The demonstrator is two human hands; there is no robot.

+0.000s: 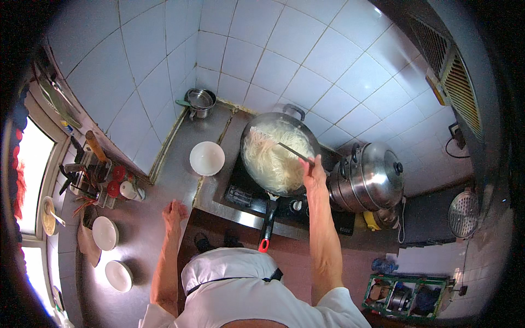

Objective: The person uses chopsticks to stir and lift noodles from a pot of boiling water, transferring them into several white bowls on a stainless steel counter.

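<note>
My right hand (313,173) grips dark chopsticks (293,151), and their tips reach into a mass of pale noodles (272,164). The noodles fill a large wok (312,139) on the black stove (240,186); steam blurs part of them. Toward my body points the wok's long black handle (268,223), red at its end. Above the steel counter's edge is my left hand (175,211), blurred, its fingers curled; whether they are closed cannot be seen. A white bowl (207,158) stands on the counter between that hand and the wok.
Right of the wok rises a stacked steel steamer pot (365,178). Two white bowls (105,233) (119,276) sit on the left counter (139,229), near a utensil rack (88,172). A small steel pot (201,104) occupies the back corner. A green-framed rack (404,297) stands low at right.
</note>
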